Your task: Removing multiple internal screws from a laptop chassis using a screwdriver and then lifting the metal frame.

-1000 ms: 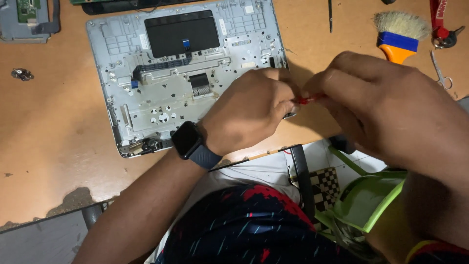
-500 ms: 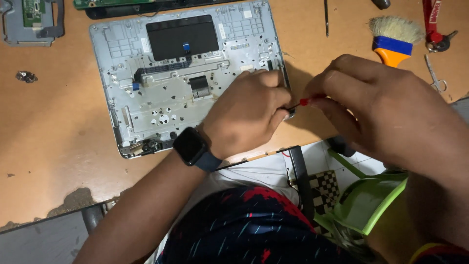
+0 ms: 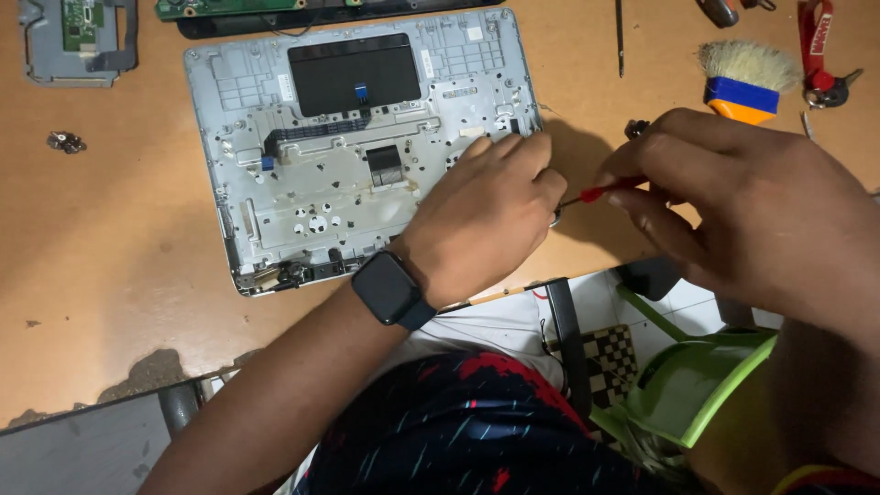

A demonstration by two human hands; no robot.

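A silver laptop base shell point(image 3: 302, 183) lies inside-up on the brown table point(image 3: 110, 266), with a black pad point(image 3: 353, 73) near its far edge. My left hand point(image 3: 490, 215), with a black smartwatch point(image 3: 392, 290) on the wrist, rests on the shell's near right corner, fingers curled over the edge. My right hand point(image 3: 742, 206) pinches a thin red-handled screwdriver point(image 3: 600, 192) whose tip points left, toward the corner under my left fingers. The tip itself is hidden.
A brush point(image 3: 744, 78) with pale bristles and a blue-and-orange handle lies at the far right, beside a red strap point(image 3: 814, 37) with keys. A small circuit part point(image 3: 78, 41) sits far left, loose screws point(image 3: 66, 141) below it. A green plastic chair point(image 3: 687, 385) is under the table edge.
The view has shifted slightly, and both hands have stayed at the shell's right corner. My right hand and the screwdriver have barely moved.
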